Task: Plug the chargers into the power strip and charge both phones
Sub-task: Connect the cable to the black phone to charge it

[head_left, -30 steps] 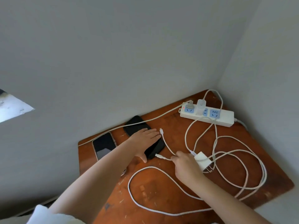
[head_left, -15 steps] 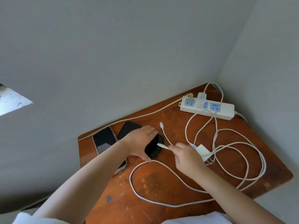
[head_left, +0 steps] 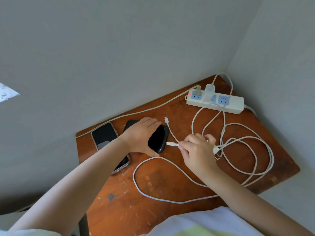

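Note:
My left hand (head_left: 142, 134) grips a black phone (head_left: 158, 139) on the wooden table (head_left: 153, 210), its near end tilted toward the right. My right hand (head_left: 198, 151) pinches a white cable connector (head_left: 172, 143), whose tip sits just off the phone's end, apart from it as far as I can tell. A second phone (head_left: 104, 135) lies face up to the left, partly under my forearm. Another loose connector (head_left: 166, 120) rests beyond the black phone. A white power strip (head_left: 233, 105) at the back right has one white charger (head_left: 208, 92) plugged in. A second charger (head_left: 216, 149) lies behind my right hand.
White cables (head_left: 255, 150) loop in a tangle over the right half of the table, and one loop (head_left: 136, 181) curves in front of my hands. The strip's own lead (head_left: 136, 113) runs along the grey wall. Walls close the table at the back and right.
The left hand has curled around the black phone and lifted its near end. The right hand has carried the connector leftward up to the phone's end.

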{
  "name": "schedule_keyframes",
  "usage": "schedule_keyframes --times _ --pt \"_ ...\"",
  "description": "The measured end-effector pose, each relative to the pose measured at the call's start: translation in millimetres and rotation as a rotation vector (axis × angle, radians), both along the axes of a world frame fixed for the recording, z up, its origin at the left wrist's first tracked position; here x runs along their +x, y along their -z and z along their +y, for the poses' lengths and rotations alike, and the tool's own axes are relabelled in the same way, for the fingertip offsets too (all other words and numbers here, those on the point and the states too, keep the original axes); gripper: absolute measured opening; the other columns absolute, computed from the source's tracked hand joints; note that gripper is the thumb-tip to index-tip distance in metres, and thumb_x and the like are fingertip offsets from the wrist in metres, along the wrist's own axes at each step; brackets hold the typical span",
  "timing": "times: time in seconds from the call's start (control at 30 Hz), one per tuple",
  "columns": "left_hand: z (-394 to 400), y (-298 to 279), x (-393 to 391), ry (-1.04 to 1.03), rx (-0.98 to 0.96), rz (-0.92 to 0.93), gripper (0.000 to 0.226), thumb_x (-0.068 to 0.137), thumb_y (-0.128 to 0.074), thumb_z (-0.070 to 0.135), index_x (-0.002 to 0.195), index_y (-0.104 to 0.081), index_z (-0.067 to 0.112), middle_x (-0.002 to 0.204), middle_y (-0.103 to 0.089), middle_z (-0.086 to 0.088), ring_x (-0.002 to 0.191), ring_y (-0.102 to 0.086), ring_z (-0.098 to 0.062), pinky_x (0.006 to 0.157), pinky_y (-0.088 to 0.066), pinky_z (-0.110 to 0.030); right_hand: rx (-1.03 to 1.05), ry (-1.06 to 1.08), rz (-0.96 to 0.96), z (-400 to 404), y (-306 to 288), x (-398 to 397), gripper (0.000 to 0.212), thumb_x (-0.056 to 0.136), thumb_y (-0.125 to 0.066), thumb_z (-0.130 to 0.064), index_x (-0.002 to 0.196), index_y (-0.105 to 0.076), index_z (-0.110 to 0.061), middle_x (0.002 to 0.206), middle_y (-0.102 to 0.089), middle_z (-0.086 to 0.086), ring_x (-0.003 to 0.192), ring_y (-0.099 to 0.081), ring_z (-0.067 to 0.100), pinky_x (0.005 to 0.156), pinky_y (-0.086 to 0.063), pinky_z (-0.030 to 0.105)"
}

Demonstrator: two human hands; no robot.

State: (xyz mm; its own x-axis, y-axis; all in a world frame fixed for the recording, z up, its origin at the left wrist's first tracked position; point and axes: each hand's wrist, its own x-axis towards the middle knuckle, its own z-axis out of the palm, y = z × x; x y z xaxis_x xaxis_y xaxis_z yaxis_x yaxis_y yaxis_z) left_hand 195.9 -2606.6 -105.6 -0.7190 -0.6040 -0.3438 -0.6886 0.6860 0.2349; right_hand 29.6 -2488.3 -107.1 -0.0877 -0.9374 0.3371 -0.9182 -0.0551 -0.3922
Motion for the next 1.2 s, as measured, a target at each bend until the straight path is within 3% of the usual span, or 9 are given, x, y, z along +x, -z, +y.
schedule_keyframes --times 0.43,0.53,0.7,1.2 --pt "4 -3 -4 -0.037 0.022 0.021 0.097 0.063 -0.069 0.059 0.138 -0.026 0.016 0.147 -0.031 -0.008 0.136 -0.022 -0.025 0.111 -0.014 -0.033 -0.006 0.103 -0.032 -2 -1 2 0.019 0.050 -0.087 0.001 0.058 -0.073 -0.009 0.051 -0.066 0.006 0.050 -0.061 0.022 0.066 -0.043 0.042" --pt "6 -4 -4 -0.030 0.011 0.031 0.095 0.063 -0.070 0.058 0.137 -0.028 0.015 0.145 -0.034 -0.008 0.135 -0.024 -0.026 0.111 -0.016 -0.033 -0.026 0.119 -0.045 0 0 2 0.018 0.051 -0.087 0.001 0.059 -0.073 -0.008 0.052 -0.066 0.006 0.050 -0.061 0.023 0.068 -0.035 0.038" --pt "11 -2 -6 -0.012 0.012 0.018 0.096 0.063 -0.070 0.058 0.138 -0.027 0.015 0.146 -0.032 -0.008 0.135 -0.023 -0.025 0.111 -0.015 -0.031 -0.004 0.100 -0.059 4 1 4 0.019 0.050 -0.087 0.001 0.059 -0.074 -0.008 0.054 -0.068 0.007 0.052 -0.063 0.023 0.065 -0.047 0.047" --pt "17 -2 -5 -0.044 0.006 0.062 0.096 0.063 -0.071 0.057 0.138 -0.027 0.015 0.146 -0.032 -0.008 0.136 -0.022 -0.024 0.111 -0.014 -0.031 0.097 0.077 -0.142 4 -2 4 0.019 0.051 -0.087 0.002 0.061 -0.074 -0.008 0.056 -0.069 0.007 0.053 -0.064 0.023 0.063 -0.038 0.040"
